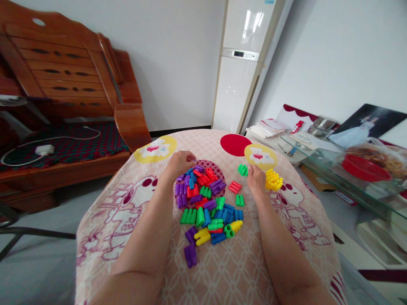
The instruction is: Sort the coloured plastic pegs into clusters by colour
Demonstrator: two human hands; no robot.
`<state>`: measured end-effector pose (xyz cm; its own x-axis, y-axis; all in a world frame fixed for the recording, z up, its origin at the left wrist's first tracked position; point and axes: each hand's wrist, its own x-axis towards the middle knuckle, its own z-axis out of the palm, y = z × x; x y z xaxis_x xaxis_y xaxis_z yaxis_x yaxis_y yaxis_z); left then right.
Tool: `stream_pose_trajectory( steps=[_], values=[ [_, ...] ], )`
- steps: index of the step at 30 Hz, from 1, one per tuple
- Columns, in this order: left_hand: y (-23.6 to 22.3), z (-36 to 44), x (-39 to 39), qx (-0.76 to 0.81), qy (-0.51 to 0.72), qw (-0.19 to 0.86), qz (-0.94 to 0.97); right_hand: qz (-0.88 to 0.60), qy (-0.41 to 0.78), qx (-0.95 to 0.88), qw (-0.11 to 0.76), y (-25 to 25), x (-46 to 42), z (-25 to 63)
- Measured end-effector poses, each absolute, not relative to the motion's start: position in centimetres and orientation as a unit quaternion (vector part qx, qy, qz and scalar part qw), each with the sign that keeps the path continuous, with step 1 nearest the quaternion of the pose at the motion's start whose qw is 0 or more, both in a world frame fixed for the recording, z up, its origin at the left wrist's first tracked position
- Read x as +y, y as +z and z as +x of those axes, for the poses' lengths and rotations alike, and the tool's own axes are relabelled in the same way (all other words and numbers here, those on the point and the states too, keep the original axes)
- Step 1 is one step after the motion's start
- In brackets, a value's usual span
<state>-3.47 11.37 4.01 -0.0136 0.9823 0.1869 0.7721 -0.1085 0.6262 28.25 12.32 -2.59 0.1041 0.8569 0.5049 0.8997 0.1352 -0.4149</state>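
My left hand [182,163] is over the far left edge of a loose heap of plastic building blocks. Its fingers are curled together, and what they pinch is hidden, though a bit of purple shows at the tips. My right hand [257,178] is closed at a small cluster of green blocks [243,170], thumb and finger against its right end. Just right of that hand stands a cluster of yellow blocks [274,180]. The heap has purple blocks [181,188], red blocks [208,176], blue blocks [228,213] and green blocks [189,216]. A red block [235,187] lies apart.
A patterned cloth [222,271] covers the round table. To the left is a wooden bench [63,76] with a white charger [44,150] on its seat. A glass shelf [321,165] with a red bowl [365,167] stands right. Behind is a tall white air conditioner [233,89].
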Motion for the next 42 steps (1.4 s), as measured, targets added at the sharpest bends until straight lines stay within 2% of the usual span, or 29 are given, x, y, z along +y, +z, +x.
stream_pose_trajectory(
  steps=[3, 6, 12, 15, 18, 22, 27, 30, 35, 39, 42],
  values=[
    [4.3, -4.8, 10.9, 0.635, 0.211, 0.188, 0.719, -0.655, -0.039, -0.652, 0.38, -2.2, 11.8, 28.0],
    [4.7, -4.7, 10.4, 0.616, 0.172, 0.221, 0.737, -0.652, -0.046, -0.64, 0.404, -1.8, 11.3, 27.8],
    [6.1, -0.7, 9.3, 0.553, 0.092, 0.286, 0.778, -0.627, -0.054, -0.648, 0.428, -1.3, 10.7, 27.3],
    [5.9, 1.7, 8.8, 0.554, 0.005, 0.218, 0.803, -0.622, -0.048, -0.655, 0.427, -1.2, 10.6, 27.0],
    [5.4, 3.3, 8.4, 0.559, -0.016, 0.146, 0.816, -0.624, -0.044, -0.65, 0.431, -0.9, 10.4, 27.0],
    [5.2, 3.2, 8.3, 0.542, -0.05, 0.142, 0.827, -0.627, -0.033, -0.635, 0.45, -0.4, 10.3, 27.2],
    [5.7, 1.5, 9.0, 0.511, 0.063, 0.177, 0.839, -0.613, -0.008, -0.615, 0.496, -0.1, 10.5, 27.2],
    [6.0, 1.2, 9.4, 0.501, 0.167, 0.2, 0.826, -0.563, 0.079, -0.642, 0.514, 0.2, 10.5, 26.5],
    [5.4, 2.7, 9.6, 0.462, 0.284, 0.227, 0.809, -0.465, 0.292, -0.701, 0.455, 1.1, 9.6, 24.1],
    [4.8, 4.0, 9.6, 0.452, 0.306, 0.208, 0.812, -0.441, 0.332, -0.72, 0.421, 1.6, 8.9, 22.8],
    [4.7, 4.1, 9.6, 0.456, 0.332, 0.194, 0.802, -0.465, 0.325, -0.704, 0.427, 1.6, 9.1, 23.3]
  ],
)
